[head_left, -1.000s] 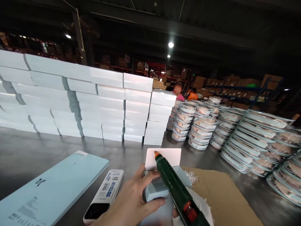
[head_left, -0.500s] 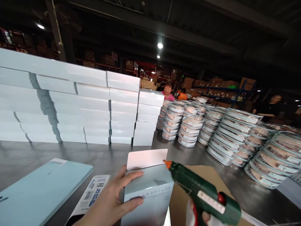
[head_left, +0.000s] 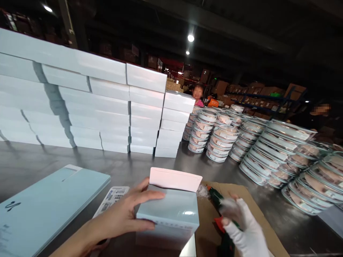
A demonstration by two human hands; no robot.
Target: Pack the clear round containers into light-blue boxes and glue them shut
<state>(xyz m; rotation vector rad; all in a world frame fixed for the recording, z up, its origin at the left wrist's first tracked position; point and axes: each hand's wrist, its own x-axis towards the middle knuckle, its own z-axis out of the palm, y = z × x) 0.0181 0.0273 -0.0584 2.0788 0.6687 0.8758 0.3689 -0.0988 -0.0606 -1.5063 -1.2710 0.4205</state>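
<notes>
My left hand (head_left: pixel 125 210) grips the left side of a small light-blue box (head_left: pixel 171 210), thumb on its top. The box stands on the steel table (head_left: pixel 128 162) with its white flap (head_left: pixel 174 178) open and raised at the far side. A green glue gun (head_left: pixel 214 194) with an orange tip lies on a sheet of cardboard (head_left: pixel 249 200) just right of the box. My right hand (head_left: pixel 241 225), in a white glove and blurred, hovers over the gun with fingers spread and nothing visibly in them.
Flat light-blue cartons (head_left: pixel 48 203) lie at the left, with a white printed pack (head_left: pixel 112 198) beside my left hand. Stacked white boxes (head_left: pixel 107 107) form a wall behind. Stacks of round lidded containers (head_left: pixel 268 150) fill the right. Two people (head_left: pixel 197 93) stand beyond.
My right hand has lowered the glue gun from above the box flap onto the cardboard and let go. My left hand has stayed on the box.
</notes>
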